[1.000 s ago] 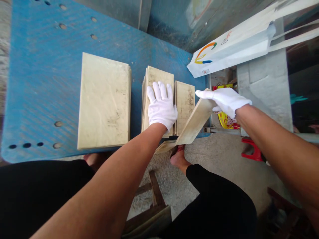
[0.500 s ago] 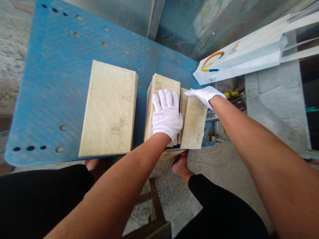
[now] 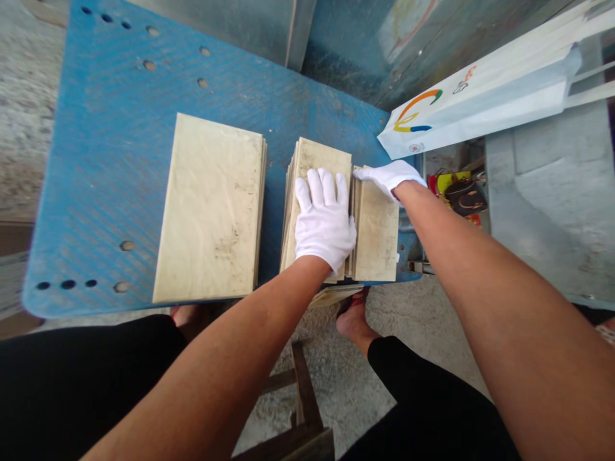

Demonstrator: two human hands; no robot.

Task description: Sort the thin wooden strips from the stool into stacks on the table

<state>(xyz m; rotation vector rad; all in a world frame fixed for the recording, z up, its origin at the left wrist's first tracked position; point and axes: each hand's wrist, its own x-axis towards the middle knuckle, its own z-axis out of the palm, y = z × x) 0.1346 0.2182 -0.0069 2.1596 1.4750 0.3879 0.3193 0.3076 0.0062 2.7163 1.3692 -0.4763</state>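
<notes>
My left hand (image 3: 325,221), in a white glove, lies flat with fingers stretched on top of the middle stack of beige tiles (image 3: 307,166). My right hand (image 3: 391,176), also gloved, rests on the far top edge of the right stack of tiles (image 3: 377,234), fingers extended along that edge. A wider stack of larger beige tiles (image 3: 211,208) lies to the left on the blue perforated table (image 3: 106,147). All stacks sit near the table's front edge.
A white paper bag (image 3: 480,96) with a coloured logo lies at the right rear. A grey concrete block (image 3: 548,198) stands to the right, with slippers (image 3: 464,195) beside it. Below are my legs, a bare foot (image 3: 355,326) and a wooden frame (image 3: 302,390).
My right hand brought a tilted tile from the right and laid it flat on the right stack. My left hand stayed on the middle stack.
</notes>
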